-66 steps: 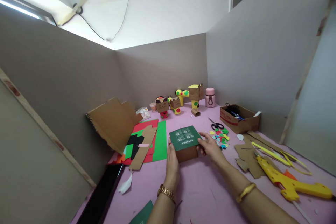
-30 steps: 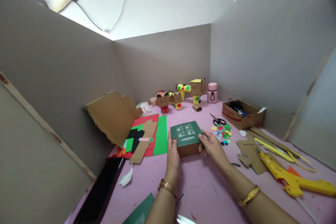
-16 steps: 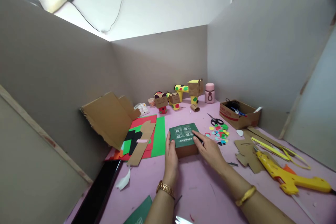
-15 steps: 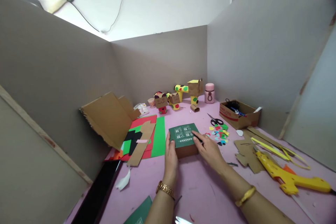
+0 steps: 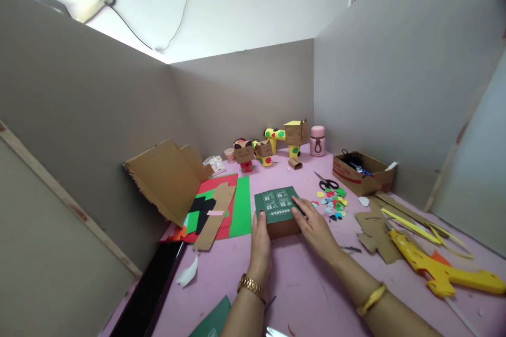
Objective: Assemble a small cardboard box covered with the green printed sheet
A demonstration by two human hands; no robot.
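A small brown cardboard box with a green printed top (image 5: 276,205) stands on the pink table (image 5: 300,279) in the middle of the view. My left hand (image 5: 261,245) rests against the box's left front side, fingers pressed to it. My right hand (image 5: 314,224) lies over the right edge of the green top, fingers stretched flat along it. Both wrists wear gold bracelets.
Coloured paper sheets and cardboard pieces (image 5: 215,208) lie left of the box. Scissors (image 5: 326,183) and paper cut-outs (image 5: 334,204) sit to the right, then a yellow glue gun (image 5: 438,271) and an open carton (image 5: 361,174). Paper figures (image 5: 272,145) stand at the back. Partition walls enclose the table.
My right hand slid from the box's right side up onto the green top's edge. My left hand stayed at the left side. The view shifted slightly.
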